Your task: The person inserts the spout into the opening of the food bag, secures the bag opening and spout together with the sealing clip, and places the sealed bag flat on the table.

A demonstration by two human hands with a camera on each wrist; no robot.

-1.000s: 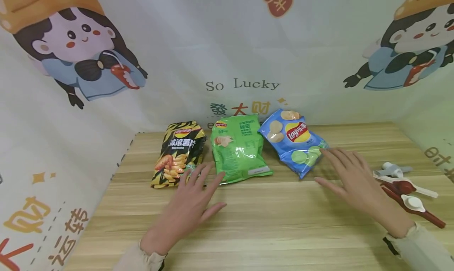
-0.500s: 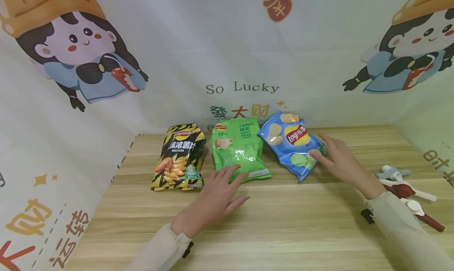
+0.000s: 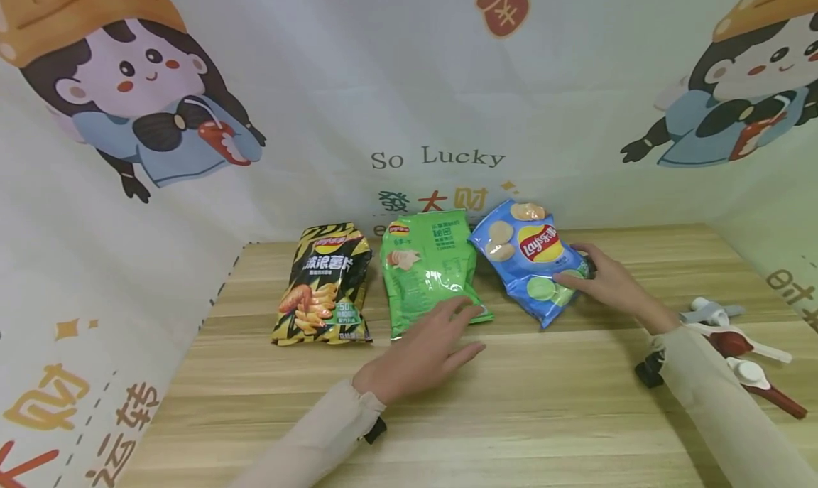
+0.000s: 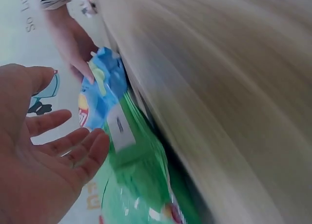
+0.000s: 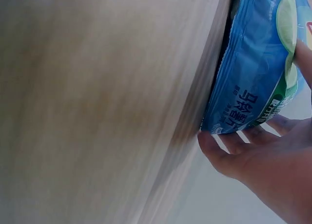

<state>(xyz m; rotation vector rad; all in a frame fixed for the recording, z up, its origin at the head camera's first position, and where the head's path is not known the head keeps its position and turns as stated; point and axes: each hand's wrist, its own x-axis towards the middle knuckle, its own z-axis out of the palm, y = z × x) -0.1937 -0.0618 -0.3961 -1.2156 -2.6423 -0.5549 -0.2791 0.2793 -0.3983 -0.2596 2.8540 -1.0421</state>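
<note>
A blue bag of potato chips (image 3: pixel 511 253) lies slanted at the back right of the table. My right hand (image 3: pixel 607 282) grips its right lower corner, thumb on the front and fingers behind the edge; the right wrist view shows the fingers curled about the end of the blue bag (image 5: pixel 248 63). Left of it is a green bag of chips (image 3: pixel 424 253). Over that bag's lower edge my left hand (image 3: pixel 424 349) hovers palm down, its fingers relaxed and holding nothing. A black and yellow bag of chips (image 3: pixel 322 282) lies further left.
Hand tools in red and white (image 3: pixel 744 342), plus a grey and white one (image 3: pixel 712 310), lie at the right beside my right forearm. A printed cloth (image 3: pixel 307 104) hangs behind and along the sides of the wooden table (image 3: pixel 511 417).
My right hand has moved onto the blue bag's right corner and taken hold; the bag has shifted slightly. My left hand has gone right, from the black bag to the green bag's lower edge.
</note>
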